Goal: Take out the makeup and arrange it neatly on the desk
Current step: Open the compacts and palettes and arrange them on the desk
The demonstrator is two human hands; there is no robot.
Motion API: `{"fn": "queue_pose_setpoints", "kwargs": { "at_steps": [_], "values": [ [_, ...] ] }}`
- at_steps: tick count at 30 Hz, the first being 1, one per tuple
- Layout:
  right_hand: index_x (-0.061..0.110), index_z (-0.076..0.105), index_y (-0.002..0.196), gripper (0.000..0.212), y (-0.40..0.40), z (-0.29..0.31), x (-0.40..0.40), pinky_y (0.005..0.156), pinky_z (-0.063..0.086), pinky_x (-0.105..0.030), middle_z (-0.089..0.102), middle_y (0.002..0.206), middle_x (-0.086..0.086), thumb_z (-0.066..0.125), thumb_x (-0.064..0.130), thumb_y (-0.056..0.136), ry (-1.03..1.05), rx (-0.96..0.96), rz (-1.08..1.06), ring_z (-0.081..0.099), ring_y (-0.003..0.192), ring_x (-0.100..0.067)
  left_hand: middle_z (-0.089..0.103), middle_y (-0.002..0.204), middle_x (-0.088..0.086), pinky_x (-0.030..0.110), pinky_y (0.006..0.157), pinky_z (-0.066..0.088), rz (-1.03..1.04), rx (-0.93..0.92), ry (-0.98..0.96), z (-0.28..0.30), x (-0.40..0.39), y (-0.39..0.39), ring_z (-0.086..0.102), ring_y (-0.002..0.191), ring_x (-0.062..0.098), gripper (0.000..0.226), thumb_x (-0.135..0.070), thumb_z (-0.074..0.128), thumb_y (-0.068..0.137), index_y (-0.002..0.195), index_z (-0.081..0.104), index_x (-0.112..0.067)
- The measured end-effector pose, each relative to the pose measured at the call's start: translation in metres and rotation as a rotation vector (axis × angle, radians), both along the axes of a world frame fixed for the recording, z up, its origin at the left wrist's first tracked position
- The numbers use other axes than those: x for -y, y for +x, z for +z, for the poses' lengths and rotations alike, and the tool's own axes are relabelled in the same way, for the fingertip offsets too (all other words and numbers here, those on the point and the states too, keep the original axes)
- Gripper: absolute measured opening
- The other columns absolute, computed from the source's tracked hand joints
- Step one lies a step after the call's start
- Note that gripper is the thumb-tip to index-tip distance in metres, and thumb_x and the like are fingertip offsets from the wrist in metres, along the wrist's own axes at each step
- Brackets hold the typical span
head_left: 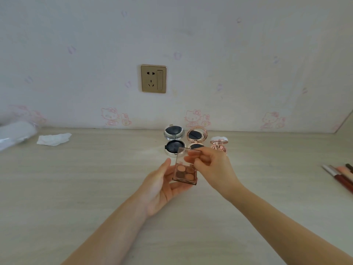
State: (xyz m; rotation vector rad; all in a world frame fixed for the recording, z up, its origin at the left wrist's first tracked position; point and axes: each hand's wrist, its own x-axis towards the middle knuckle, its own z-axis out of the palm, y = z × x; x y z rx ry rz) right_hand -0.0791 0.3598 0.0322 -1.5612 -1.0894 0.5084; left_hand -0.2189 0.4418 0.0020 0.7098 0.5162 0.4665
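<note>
Home bedroom, cartoon-cat wallpaper (114, 116), desk (95, 178), wall socket (153, 78)

Crumpled tissue (53, 139) on desk (95, 178); wall socket (153, 78).

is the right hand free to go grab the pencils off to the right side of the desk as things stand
Probably not yet. The right hand is pinching the clear lid of the eyeshadow palette, which the left hand cradles. The desk looks bare between it and the pencils, so letting go would free it.
</note>
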Motion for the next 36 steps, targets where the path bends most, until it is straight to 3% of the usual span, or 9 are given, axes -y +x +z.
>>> {"fn": "queue_pose_setpoints", "kwargs": {
  "at_steps": [3, 6, 16, 20, 23, 26, 29, 33, 36],
  "values": [
    [0.014, 0.069, 0.099, 0.039, -0.002, -0.001, 0.001, 0.072, 0.05, -0.009, 0.074, 0.093, 0.006, 0.044, -0.011, 0.083, 0.025, -0.003, 0.029, 0.068, 0.091, 0.0, 0.065, 0.114, 0.028, 0.043, 0.075, 0.06, -0.046, -0.011, 0.003, 0.001, 0.002, -0.003, 0.065, 0.102, 0.043, 0.042, -0.027, 0.041, 0.101, 0.116, 0.06, 0.007],
    [0.025, 0.069, 0.094, 0.042, -0.001, -0.001, 0.002, 0.072, 0.047, -0.006, 0.073, 0.092, 0.01, 0.046, -0.009, 0.085, 0.003, 0.049, 0.022, 0.066, 0.094, 0.003, 0.068, 0.108, 0.024, 0.037, 0.066, 0.059, -0.047, -0.018, 0.031, 0.003, 0.0, -0.005, 0.071, 0.09, 0.035, 0.03, -0.015, 0.045, 0.097, 0.108, 0.064, 0.005],
    [0.027, 0.072, 0.093, 0.016, 0.004, 0.015, 0.0, 0.074, 0.044, -0.004, 0.071, 0.091, 0.018, 0.062, 0.016, 0.091, 0.018, 0.21, 0.014, 0.062, 0.086, 0.008, 0.07, 0.105, 0.023, 0.036, 0.063, 0.059, 0.063, -0.057, 0.112, 0.001, -0.009, -0.007, 0.072, 0.08, 0.03, 0.025, -0.007, 0.047, 0.098, 0.111, 0.062, 0.007],
    [0.022, 0.071, 0.105, 0.019, 0.004, 0.014, -0.006, 0.081, 0.051, -0.012, 0.071, 0.097, 0.015, 0.068, 0.019, 0.087, -0.01, 0.276, 0.061, 0.063, 0.095, 0.007, 0.07, 0.104, 0.023, 0.036, 0.064, 0.059, 0.075, -0.056, 0.151, 0.002, -0.01, -0.008, 0.072, 0.081, 0.03, 0.025, -0.008, 0.047, 0.098, 0.111, 0.062, 0.007],
    [0.021, 0.073, 0.099, 0.014, 0.004, 0.011, -0.012, 0.084, 0.053, -0.021, 0.072, 0.091, 0.013, 0.066, 0.015, 0.088, -0.02, 0.357, 0.044, 0.065, 0.089, 0.002, 0.071, 0.102, 0.022, 0.036, 0.063, 0.06, 0.076, -0.05, 0.159, 0.003, -0.011, -0.008, 0.072, 0.08, 0.03, 0.024, -0.008, 0.047, 0.098, 0.11, 0.063, 0.006],
    [0.021, 0.074, 0.093, 0.013, 0.008, 0.013, -0.019, 0.085, 0.055, -0.034, 0.073, 0.084, 0.007, 0.065, 0.013, 0.088, -0.04, 0.235, 0.037, 0.068, 0.084, -0.007, 0.072, 0.101, 0.021, 0.035, 0.063, 0.059, 0.087, -0.05, 0.18, 0.002, -0.013, -0.008, 0.072, 0.08, 0.03, 0.022, -0.006, 0.049, 0.097, 0.109, 0.064, 0.004],
    [0.022, 0.073, 0.088, 0.014, 0.012, 0.013, -0.026, 0.083, 0.057, -0.041, 0.074, 0.08, 0.0, 0.064, 0.011, 0.088, -0.082, 0.159, 0.04, 0.07, 0.081, -0.015, 0.073, 0.099, 0.017, 0.032, 0.065, 0.059, 0.156, -0.105, 0.291, -0.001, -0.014, -0.007, 0.072, 0.083, 0.031, 0.019, -0.003, 0.055, 0.094, 0.11, 0.063, 0.0],
    [0.016, 0.072, 0.089, 0.01, 0.015, 0.006, -0.035, 0.08, 0.058, -0.038, 0.074, 0.083, -0.003, 0.063, 0.013, 0.09, -0.144, 0.165, 0.037, 0.07, 0.082, -0.018, 0.073, 0.096, 0.012, 0.028, 0.065, 0.058, 0.322, -0.305, 0.52, -0.004, -0.02, -0.011, 0.073, 0.078, 0.025, 0.027, 0.003, 0.063, 0.086, 0.112, 0.062, -0.004],
    [0.01, 0.071, 0.093, 0.009, 0.014, 0.0, -0.039, 0.077, 0.058, -0.033, 0.073, 0.085, -0.004, 0.062, 0.012, 0.09, -0.171, 0.132, 0.035, 0.07, 0.083, -0.02, 0.072, 0.093, -0.002, 0.022, 0.073, 0.056, 0.412, -0.537, 0.891, -0.008, -0.026, -0.014, 0.071, 0.081, 0.014, 0.025, -0.009, 0.074, 0.08, 0.104, 0.068, -0.013]
  ]
}}
